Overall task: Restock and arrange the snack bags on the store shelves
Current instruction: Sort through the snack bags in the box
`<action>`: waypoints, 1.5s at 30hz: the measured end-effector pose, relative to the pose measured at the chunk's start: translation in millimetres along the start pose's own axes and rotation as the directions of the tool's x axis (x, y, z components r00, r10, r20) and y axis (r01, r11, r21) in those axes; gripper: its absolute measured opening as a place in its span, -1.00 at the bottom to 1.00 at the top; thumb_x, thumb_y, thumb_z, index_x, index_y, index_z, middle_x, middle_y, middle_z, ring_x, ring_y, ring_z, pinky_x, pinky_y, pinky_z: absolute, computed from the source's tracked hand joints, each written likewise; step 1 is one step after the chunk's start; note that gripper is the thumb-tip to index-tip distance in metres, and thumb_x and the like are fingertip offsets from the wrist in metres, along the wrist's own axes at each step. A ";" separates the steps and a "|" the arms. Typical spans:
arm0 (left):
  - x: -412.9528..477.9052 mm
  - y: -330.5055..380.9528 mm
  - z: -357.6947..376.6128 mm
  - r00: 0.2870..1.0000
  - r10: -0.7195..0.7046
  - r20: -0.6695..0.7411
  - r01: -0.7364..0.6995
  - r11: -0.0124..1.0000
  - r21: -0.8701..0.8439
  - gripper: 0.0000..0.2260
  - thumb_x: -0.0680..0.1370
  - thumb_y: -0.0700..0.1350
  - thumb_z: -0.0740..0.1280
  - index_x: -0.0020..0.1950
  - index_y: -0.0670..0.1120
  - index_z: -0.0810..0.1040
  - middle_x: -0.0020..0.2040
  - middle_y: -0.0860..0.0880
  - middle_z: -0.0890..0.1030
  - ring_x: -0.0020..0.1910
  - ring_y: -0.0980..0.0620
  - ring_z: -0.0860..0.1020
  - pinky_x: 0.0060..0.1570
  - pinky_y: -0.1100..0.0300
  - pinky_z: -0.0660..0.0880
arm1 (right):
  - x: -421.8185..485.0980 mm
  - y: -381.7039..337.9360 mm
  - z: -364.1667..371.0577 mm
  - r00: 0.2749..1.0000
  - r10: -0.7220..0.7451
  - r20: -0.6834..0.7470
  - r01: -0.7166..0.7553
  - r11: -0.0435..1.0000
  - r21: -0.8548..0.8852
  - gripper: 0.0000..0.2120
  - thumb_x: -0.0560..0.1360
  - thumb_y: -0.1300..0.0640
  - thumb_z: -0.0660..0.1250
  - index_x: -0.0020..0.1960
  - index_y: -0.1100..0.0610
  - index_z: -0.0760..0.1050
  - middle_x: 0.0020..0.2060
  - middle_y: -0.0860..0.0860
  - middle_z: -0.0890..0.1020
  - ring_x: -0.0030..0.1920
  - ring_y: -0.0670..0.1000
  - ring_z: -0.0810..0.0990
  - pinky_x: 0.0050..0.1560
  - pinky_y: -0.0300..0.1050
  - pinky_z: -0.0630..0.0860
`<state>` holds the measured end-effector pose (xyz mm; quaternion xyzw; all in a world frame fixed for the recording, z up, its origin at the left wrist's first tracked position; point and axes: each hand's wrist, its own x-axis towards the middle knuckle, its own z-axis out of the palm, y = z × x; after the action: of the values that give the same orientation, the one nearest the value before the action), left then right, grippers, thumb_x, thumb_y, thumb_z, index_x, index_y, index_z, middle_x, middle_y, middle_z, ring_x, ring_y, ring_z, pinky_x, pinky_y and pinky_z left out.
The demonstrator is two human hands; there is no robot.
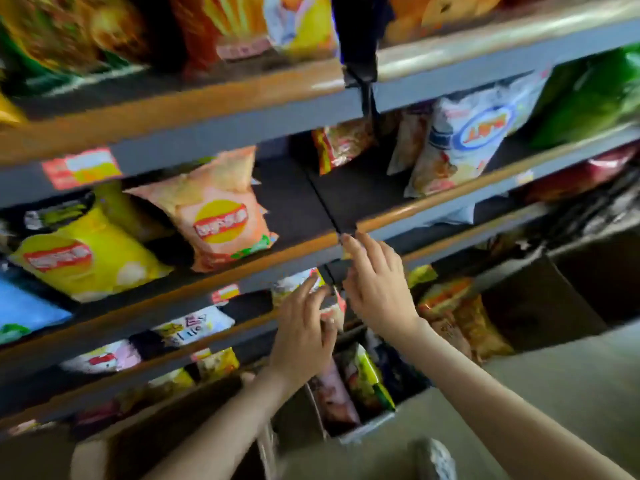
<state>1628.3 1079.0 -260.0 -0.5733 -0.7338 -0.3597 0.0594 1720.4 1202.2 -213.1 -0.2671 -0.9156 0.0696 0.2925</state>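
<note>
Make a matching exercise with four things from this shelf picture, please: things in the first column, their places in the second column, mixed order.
Things
1. yellow bag
2. white bag
3. left hand
4. right hand

Places
A. fingertips at the shelf edge, beside the black divider
B. middle shelf, right of the divider
C. middle shelf, far left
D. reaching under the middle shelf, at a small bag

Pairs: 1-C, 2-B, 3-D, 4-A

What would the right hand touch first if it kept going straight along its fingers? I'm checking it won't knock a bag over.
Probably the shelf's orange front rail: the right hand points up at it, fingertips about level with it. No bag sits directly ahead, though blur hides the depth.
</note>
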 end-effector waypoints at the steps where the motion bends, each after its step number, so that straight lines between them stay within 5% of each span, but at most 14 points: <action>1: -12.3 -5.0 31.0 0.996 -0.008 0.090 0.007 1.000 0.018 -0.60 0.50 -0.12 0.19 0.32 -0.16 0.28 0.36 -0.15 0.27 0.33 -0.14 0.30 0.38 0.07 0.17 | -29.8 32.2 16.5 0.995 0.081 0.065 -0.079 0.996 -0.036 -0.53 0.48 0.18 0.14 0.38 0.21 0.36 0.25 0.19 0.49 0.13 0.22 0.47 0.07 0.10 0.46; 5: -70.7 -40.8 153.3 0.885 -0.118 0.450 0.043 0.984 0.174 -0.40 0.34 -0.17 0.39 0.35 -0.17 0.32 0.37 -0.17 0.29 0.25 -0.19 0.38 0.24 0.00 0.36 | -158.5 138.9 93.5 0.882 0.331 0.334 -0.275 0.939 -0.204 -0.37 0.33 0.22 0.37 0.39 0.20 0.35 0.13 0.24 0.57 0.02 0.30 0.57 -0.09 0.15 0.56; 8: -119.0 -76.0 233.6 0.685 -0.275 0.675 0.048 0.941 0.335 -0.22 0.19 -0.12 0.54 0.38 -0.14 0.39 0.41 -0.20 0.30 0.18 -0.26 0.48 0.11 -0.12 0.50 | -240.3 181.4 159.4 0.724 0.460 0.513 -0.366 0.888 -0.279 -0.31 0.24 0.20 0.40 0.38 0.16 0.38 0.06 0.20 0.60 -0.03 0.23 0.54 -0.20 0.11 0.59; 10: -153.5 -96.6 275.7 0.558 -0.398 0.728 0.072 0.898 0.435 -0.31 0.36 -0.01 0.39 0.47 -0.13 0.31 0.49 -0.21 0.23 0.26 -0.29 0.39 0.23 -0.24 0.39 | -283.7 191.8 205.0 0.606 0.499 0.619 -0.412 0.863 -0.292 -0.23 0.27 0.17 0.48 0.45 0.13 0.33 0.15 0.20 0.57 0.02 0.24 0.56 -0.12 0.12 0.57; 14: -214.9 -117.0 323.4 0.502 -0.452 0.737 0.118 0.881 0.459 -0.39 0.53 -0.07 0.28 0.54 -0.14 0.15 0.54 -0.26 0.08 0.40 -0.30 0.26 0.41 -0.17 0.18 | -342.6 190.6 297.8 0.459 0.453 0.765 -0.415 0.870 -0.266 -0.14 0.50 -0.08 0.29 0.54 -0.10 -0.25 0.53 0.16 0.05 0.44 0.25 0.21 0.32 0.16 0.30; 17: -250.5 -132.0 340.1 0.457 -0.489 0.743 0.140 0.864 0.483 -0.35 0.59 -0.01 0.19 0.57 -0.03 -0.10 0.57 -0.15 -0.12 0.48 -0.21 0.09 0.44 -0.01 0.07 | -358.8 187.3 356.7 0.422 0.427 0.800 -0.433 0.870 -0.236 0.00 0.44 -0.19 0.33 0.43 -0.24 -0.47 0.54 0.06 -0.19 0.50 0.26 -0.01 0.36 0.30 0.20; 20: -273.7 -146.3 345.4 0.495 -0.492 0.717 0.235 0.870 0.434 -0.36 0.58 -0.02 0.22 0.57 0.01 -0.05 0.56 -0.14 -0.05 0.48 -0.19 0.10 0.44 0.00 0.09 | -370.0 190.6 391.8 0.446 0.462 0.766 -0.427 0.863 -0.272 0.04 0.44 -0.16 0.36 0.37 -0.26 -0.54 0.53 0.10 -0.19 0.45 0.32 0.09 0.24 0.30 0.38; 24: -273.9 -154.5 342.7 0.511 -0.514 0.689 0.284 0.857 0.429 -0.39 0.59 -0.05 0.21 0.57 0.03 -0.01 0.56 -0.11 -0.04 0.47 -0.15 0.09 0.44 0.02 0.10 | -373.5 188.0 394.7 0.565 0.441 0.697 -0.346 0.894 -0.285 0.00 0.44 -0.01 0.35 0.45 -0.25 -0.43 0.50 0.22 0.01 0.30 0.35 0.31 0.04 0.22 0.50; 29: -240.2 -136.9 326.6 0.491 -0.532 0.690 0.429 0.837 0.341 -0.43 0.61 -0.07 0.20 0.56 0.11 0.03 0.56 -0.04 -0.08 0.52 -0.09 0.00 0.45 0.06 0.11 | -354.4 176.2 341.5 0.573 0.458 0.679 -0.376 0.884 -0.279 0.13 0.25 0.15 0.50 0.51 -0.20 -0.22 0.43 0.29 0.26 0.11 0.37 0.48 -0.18 0.22 0.54; 33: -190.8 -102.4 293.2 0.473 -0.541 0.695 0.620 0.765 0.174 -0.43 0.59 -0.06 0.26 0.54 0.14 0.09 0.56 -0.01 -0.05 0.53 -0.02 -0.05 0.46 0.11 -0.01 | -310.4 165.7 261.3 0.611 0.450 0.652 -0.472 0.868 -0.156 0.06 0.38 0.13 0.42 0.45 -0.27 -0.36 0.49 0.26 0.08 0.23 0.39 0.37 0.00 0.22 0.50; 36: -145.7 -67.3 250.2 0.454 -0.524 0.721 0.708 0.703 0.065 -0.40 0.58 0.08 0.25 0.55 0.13 0.05 0.55 -0.09 0.10 0.53 -0.06 0.05 0.48 -0.06 0.09 | -264.8 150.2 180.5 0.690 0.413 0.594 -0.549 0.834 0.058 0.05 0.40 0.11 0.44 0.45 -0.34 -0.31 0.49 0.21 0.04 0.38 0.36 0.23 0.16 0.23 0.43; 40: -84.0 -11.7 169.4 0.428 -0.441 0.789 0.758 0.650 -0.048 -0.32 0.41 0.48 0.09 0.37 0.48 -0.27 0.55 0.02 0.16 0.50 -0.18 0.17 0.38 -0.21 0.24 | -195.0 120.1 69.0 0.796 0.346 0.497 -0.528 0.799 0.289 0.05 0.40 0.20 0.47 0.46 -0.27 -0.27 0.48 0.14 0.03 0.45 0.00 0.07 0.29 -0.14 0.26; 42: -53.9 19.0 123.6 0.459 -0.410 0.788 0.774 0.620 -0.128 -0.32 0.54 0.28 0.11 0.46 0.31 -0.31 0.55 0.06 0.13 0.47 -0.09 0.21 0.40 0.03 0.21 | -164.2 104.9 21.2 0.822 0.328 0.465 -0.515 0.778 0.361 0.01 0.40 0.21 0.48 0.46 -0.23 -0.20 0.46 0.10 0.05 0.40 -0.12 0.09 0.24 -0.38 0.15; 45: -18.1 51.8 65.3 0.611 -0.348 0.711 0.712 0.634 -0.302 -0.37 0.62 0.08 0.12 0.49 0.20 -0.27 0.48 0.14 0.19 0.37 0.15 0.26 0.19 0.36 0.21 | -124.6 83.2 -37.1 0.870 0.288 0.400 -0.455 0.782 0.425 0.00 0.39 0.22 0.49 0.50 -0.13 -0.17 0.46 0.05 0.02 0.37 -0.38 -0.04 0.21 -0.61 0.04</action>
<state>1701.4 1107.8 -293.1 -0.3865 -0.7149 -0.3597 -0.4583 1864.5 1205.6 -268.4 -0.3435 -0.8268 0.4060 0.1833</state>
